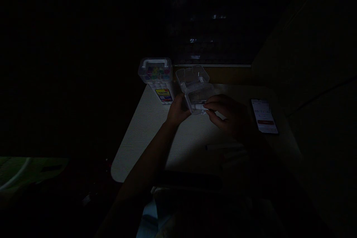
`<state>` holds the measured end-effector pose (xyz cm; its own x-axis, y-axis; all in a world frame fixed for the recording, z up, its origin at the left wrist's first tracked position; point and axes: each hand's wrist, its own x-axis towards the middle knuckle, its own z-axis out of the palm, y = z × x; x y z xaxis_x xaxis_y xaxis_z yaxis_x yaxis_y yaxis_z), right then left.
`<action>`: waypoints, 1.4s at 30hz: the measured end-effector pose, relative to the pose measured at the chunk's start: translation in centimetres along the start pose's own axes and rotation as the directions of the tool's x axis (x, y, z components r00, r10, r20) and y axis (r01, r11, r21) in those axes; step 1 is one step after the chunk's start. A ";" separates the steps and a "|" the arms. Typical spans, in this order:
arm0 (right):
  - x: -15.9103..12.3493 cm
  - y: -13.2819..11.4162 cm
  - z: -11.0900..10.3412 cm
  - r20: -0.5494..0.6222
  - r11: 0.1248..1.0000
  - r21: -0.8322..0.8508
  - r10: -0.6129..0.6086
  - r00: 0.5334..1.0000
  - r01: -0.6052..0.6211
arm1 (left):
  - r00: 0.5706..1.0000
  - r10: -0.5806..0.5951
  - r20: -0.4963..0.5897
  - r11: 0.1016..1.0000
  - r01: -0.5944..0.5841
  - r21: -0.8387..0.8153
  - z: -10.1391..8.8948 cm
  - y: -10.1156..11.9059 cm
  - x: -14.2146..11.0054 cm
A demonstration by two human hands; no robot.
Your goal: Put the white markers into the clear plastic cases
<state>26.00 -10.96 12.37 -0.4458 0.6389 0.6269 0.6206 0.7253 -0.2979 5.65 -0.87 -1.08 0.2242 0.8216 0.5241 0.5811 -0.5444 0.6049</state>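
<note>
In dim light, a clear plastic marker case (199,92) with its lid (192,75) swung back lies tilted on the table. My left hand (177,109) grips the case by its left side, fingers partly hidden behind it. At the case's mouth, my right hand (223,111) pinches a white marker (198,106) by one end, the rest of it inside the case. Several loose markers (224,146) lie on the table below my right hand, deep in shadow. A second clear case (155,70), lid closed, stands upright to the left, full of markers with coloured ends.
A pale wood-grain table (134,148) with rounded corners carries all this. On its right side lies a phone (264,116) with a lit screen. A dark window-like surface (206,33) rises behind the table, and a wall stands at the right.
</note>
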 end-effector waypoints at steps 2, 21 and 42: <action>0.0 0.1 0.2 -0.018 1.000 -0.022 -0.016 1.000 0.016 | 1.000 0.000 -0.004 1.000 0.000 0.002 0.0 0.0 -0.1; -0.1 0.7 1.2 0.045 0.998 0.040 0.048 0.998 -0.050 | 0.995 0.095 -0.030 0.995 -0.096 -0.032 0.2 -0.3 0.0; -2.4 0.2 3.0 0.789 0.964 -0.215 0.266 0.555 -0.156 | 1.000 0.021 -0.008 1.000 -0.021 -0.003 0.1 0.2 0.0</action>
<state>25.25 -11.58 8.62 -0.5910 0.7491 -0.2992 0.8066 0.5446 -0.2298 5.81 -0.97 -1.01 0.2304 0.8087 0.5413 0.5738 -0.5621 0.5956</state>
